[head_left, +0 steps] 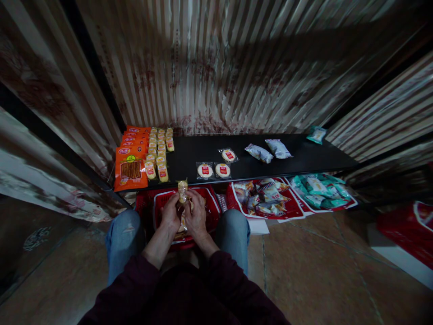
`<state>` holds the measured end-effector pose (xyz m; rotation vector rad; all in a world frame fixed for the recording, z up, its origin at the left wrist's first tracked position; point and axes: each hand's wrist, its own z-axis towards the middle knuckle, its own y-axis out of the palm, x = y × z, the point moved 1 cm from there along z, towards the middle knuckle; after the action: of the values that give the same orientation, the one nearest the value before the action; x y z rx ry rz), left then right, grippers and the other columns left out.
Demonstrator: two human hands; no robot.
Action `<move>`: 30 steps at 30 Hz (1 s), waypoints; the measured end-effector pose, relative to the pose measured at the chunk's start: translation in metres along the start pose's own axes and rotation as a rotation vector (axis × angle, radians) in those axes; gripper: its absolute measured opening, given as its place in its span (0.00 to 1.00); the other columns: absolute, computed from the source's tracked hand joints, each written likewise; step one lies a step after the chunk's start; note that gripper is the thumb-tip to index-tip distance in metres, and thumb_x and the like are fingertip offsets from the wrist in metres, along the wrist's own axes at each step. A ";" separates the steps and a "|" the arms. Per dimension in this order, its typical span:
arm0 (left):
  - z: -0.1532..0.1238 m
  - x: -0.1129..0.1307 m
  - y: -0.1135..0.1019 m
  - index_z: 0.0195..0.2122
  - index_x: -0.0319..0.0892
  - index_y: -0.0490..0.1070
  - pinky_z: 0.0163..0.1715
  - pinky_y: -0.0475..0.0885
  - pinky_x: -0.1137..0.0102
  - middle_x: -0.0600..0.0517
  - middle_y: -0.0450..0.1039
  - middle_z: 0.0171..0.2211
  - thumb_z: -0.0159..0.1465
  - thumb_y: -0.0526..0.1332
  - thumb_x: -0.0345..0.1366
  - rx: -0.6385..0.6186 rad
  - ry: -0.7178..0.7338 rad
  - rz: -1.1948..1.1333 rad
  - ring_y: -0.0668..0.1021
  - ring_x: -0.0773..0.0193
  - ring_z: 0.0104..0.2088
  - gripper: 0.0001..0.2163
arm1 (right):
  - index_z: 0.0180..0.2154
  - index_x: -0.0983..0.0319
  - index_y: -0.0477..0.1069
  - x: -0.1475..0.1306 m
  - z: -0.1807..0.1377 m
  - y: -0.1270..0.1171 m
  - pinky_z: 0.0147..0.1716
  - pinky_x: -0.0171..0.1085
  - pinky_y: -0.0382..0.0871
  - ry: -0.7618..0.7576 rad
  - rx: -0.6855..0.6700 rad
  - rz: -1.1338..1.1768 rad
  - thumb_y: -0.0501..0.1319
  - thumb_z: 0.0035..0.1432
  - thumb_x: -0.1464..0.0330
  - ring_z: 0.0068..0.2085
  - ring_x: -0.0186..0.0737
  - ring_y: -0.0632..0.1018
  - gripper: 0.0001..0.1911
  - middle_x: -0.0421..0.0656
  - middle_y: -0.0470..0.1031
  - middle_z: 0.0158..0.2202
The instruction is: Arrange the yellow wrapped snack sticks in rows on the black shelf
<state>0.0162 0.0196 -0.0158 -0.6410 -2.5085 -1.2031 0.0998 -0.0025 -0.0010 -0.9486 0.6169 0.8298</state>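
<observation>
A small yellow wrapped cake (182,190) stands upright between my two hands, just in front of the shelf edge. My left hand (172,212) is closed on its left side, and my right hand (196,213) is closed on its right side. More wrapped snacks show below my fingers, partly hidden, and I cannot tell whether I hold them. Under my hands is a red basket (157,216) with a white rim. Similar yellow wrapped cakes (162,172) stand in rows on the black shelf (184,155), right of the orange snack packs (131,167).
Three round white wrapped cakes (204,170) lie mid-shelf. Farther right are two pale packets (259,153) and a teal packet (316,134). Below stand red baskets of striped packets (267,198) and teal packets (318,189). Dark posts (93,67) and a striped curtain (209,67) enclose the shelf.
</observation>
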 end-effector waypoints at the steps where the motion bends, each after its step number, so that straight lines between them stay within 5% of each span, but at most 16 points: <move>1: 0.000 0.000 -0.001 0.29 0.39 0.71 0.28 0.67 0.75 0.55 0.73 0.25 0.49 0.66 0.29 0.002 0.021 0.010 0.74 0.71 0.25 0.06 | 0.46 0.61 0.69 0.000 0.000 0.000 0.53 0.46 0.62 0.007 -0.005 0.009 0.51 0.57 0.75 0.51 0.42 0.69 0.16 0.48 0.71 0.49; 8: -0.003 0.002 -0.001 0.29 0.41 0.70 0.31 0.66 0.73 0.56 0.74 0.29 0.43 0.68 0.33 -0.028 0.179 0.146 0.74 0.70 0.28 0.12 | 0.44 0.61 0.70 0.005 -0.002 0.004 0.54 0.46 0.62 0.072 -0.002 0.138 0.50 0.58 0.72 0.52 0.41 0.71 0.15 0.48 0.71 0.49; 21: -0.022 0.007 0.008 0.38 0.41 0.75 0.34 0.67 0.71 0.50 0.77 0.38 0.48 0.62 0.38 -0.036 0.304 0.422 0.75 0.65 0.34 0.15 | 0.48 0.62 0.67 0.011 -0.001 0.005 0.47 0.41 0.69 0.348 -0.069 0.292 0.58 0.57 0.60 0.45 0.42 0.76 0.19 0.47 0.74 0.46; 30: -0.009 0.003 -0.005 0.38 0.43 0.77 0.48 0.66 0.68 0.48 0.74 0.47 0.52 0.61 0.35 -0.036 0.490 0.568 0.74 0.61 0.47 0.13 | 0.45 0.61 0.71 0.022 0.000 0.011 0.47 0.42 0.69 0.417 -0.032 0.299 0.57 0.56 0.60 0.46 0.43 0.75 0.17 0.46 0.75 0.45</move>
<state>0.0119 0.0101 -0.0124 -0.8657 -1.7429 -1.0294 0.1025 0.0083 -0.0227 -1.0838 1.1293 0.9127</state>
